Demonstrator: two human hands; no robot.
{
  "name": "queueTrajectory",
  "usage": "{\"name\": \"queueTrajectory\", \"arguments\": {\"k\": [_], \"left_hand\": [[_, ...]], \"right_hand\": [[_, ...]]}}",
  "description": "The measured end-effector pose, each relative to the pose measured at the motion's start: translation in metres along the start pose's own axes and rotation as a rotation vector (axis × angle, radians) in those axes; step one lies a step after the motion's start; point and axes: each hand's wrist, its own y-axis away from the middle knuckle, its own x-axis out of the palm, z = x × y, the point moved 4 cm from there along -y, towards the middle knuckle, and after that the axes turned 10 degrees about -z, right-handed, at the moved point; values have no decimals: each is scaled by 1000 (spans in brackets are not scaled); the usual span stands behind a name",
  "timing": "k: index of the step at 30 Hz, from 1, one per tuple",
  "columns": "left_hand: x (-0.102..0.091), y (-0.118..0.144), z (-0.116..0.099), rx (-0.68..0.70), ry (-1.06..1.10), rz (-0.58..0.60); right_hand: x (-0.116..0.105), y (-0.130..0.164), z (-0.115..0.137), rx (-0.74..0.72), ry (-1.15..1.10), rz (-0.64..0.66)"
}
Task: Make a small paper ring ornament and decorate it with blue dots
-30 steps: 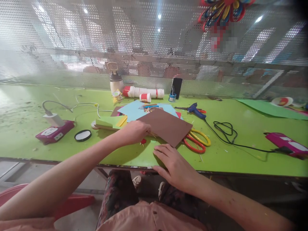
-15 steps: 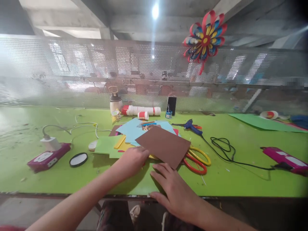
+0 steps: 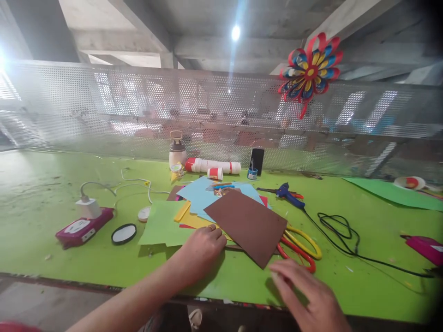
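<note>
My left hand (image 3: 205,248) rests at the near edge of the paper pile, its fingers curled closed; what lies under the fingertips is hidden. A brown sheet of paper (image 3: 247,226) lies on top of the pile, just right of that hand. My right hand (image 3: 308,293) hovers near the table's front edge, thumb and forefinger curved apart with nothing visible between them. Close by it are the scissors' red and yellow handles (image 3: 311,251), their blades covered by the brown sheet. Green paper (image 3: 162,223), yellow paper (image 3: 195,221) and light blue paper (image 3: 195,196) spread beside and behind.
A blue glue gun (image 3: 289,196) with a black cord lies right of the pile. Purple power strips (image 3: 85,228) sit at both sides. A black-rimmed disc (image 3: 123,234) is at left. White-and-red tubes (image 3: 212,166), a jug (image 3: 177,152) and a phone (image 3: 256,160) stand behind.
My right hand has moved right and toward me, away from the brown sheet's near edge. My left hand stays by the pile's near edge. The whole view has shifted slightly.
</note>
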Motion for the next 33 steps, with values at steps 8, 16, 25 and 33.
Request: {"name": "queueTrajectory", "arguments": {"k": [8,16,25,33], "left_hand": [[5,2,0,17,10,4],[3,1,-2,-1,3,-5],[0,0,-3,-54,56,-17],[-2,-1,2,-198,169,-26]], "right_hand": [[-3,-16,-43,870,-361,57],[18,-27,-32,832,-178,233],[21,-84,-46,378,233,200],[47,-144,-103,338,438,333]]}}
